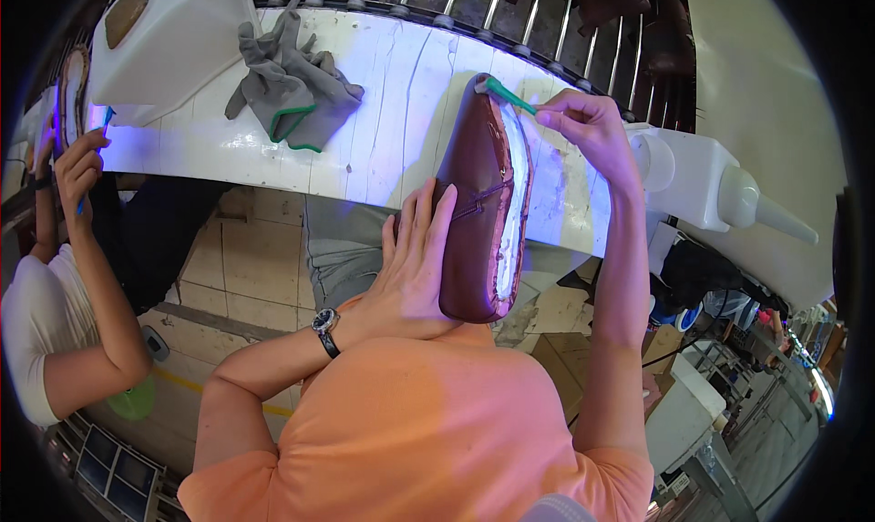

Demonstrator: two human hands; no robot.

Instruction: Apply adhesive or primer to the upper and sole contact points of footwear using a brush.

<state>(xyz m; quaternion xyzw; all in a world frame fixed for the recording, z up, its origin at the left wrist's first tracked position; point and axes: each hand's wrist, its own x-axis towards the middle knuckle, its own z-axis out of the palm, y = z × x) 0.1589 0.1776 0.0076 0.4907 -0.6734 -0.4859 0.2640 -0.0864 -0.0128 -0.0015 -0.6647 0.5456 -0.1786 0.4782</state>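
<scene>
A dark brown leather shoe upper (pixel 469 217) stands on its side between my hands, its pale underside and rough folded edge turned to the right. My left hand (pixel 415 258) holds it from the left, palm under the rounded near end and fingers laid along the leather. Between thumb and fingertips, my right hand (pixel 583 125) pinches a green-handled brush (pixel 510 96). The brush's head touches the far narrow tip of the shoe upper; its bristles are too small to make out.
Grey gloves with green cuffs (pixel 296 89) lie on the white worktable (pixel 392 93). A white container (pixel 173 39) stands at the left, and a white spouted bottle (pixel 702 175) at the right. Metal rollers (pixel 492 2) run behind. A co-worker's hand (pixel 80 164) holds a blue brush at far left.
</scene>
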